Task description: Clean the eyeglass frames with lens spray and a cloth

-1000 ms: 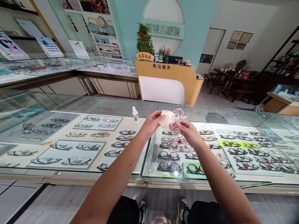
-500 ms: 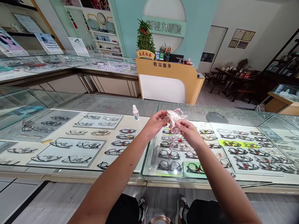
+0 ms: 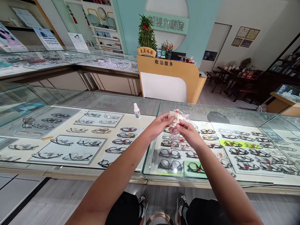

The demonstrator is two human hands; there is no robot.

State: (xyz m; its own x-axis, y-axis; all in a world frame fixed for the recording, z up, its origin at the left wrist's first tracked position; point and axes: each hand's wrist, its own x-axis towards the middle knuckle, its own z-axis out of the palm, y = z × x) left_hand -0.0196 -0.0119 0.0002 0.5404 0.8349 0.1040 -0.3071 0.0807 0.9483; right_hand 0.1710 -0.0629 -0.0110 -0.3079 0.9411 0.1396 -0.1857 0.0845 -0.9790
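1. Bending the frame: the left hand pinches a pale cleaning cloth, and the right hand grips clear-framed eyeglasses. The hands are close together, to the right of the white bottle. If they twisted against each other, the thin frame could flex or a lens could work loose.

2. Dropping the eyeglasses: they are held up over the glass-topped table, right of the bottle. The grip looks like fingertips only, so a slip of the right hand could let them fall onto the glass and scratch or chip.

3. Scratching a lens: the cloth covers part of the eyeglasses. Grit caught in its folds, pressed hard by the left thumb, could mark the surface. Whether the cloth or lens is damp, I cannot tell.

4. Smudging: the right fingers sit near the lower edge of the cloth, right of the bottle. Skin touching a lens could leave prints; the exact contact is hidden.

5. Snagging: the eyeglasses' slender parts stick out beyond the cloth, on the side away from the bottle. A loose fold could catch there and tug the frame from the fingers.

6. Tipping the bottle: it stands upright and narrow on the table, apart from the left hand. A wide sweep of that forearm could knock it over; whether its cap is tight, I cannot tell.
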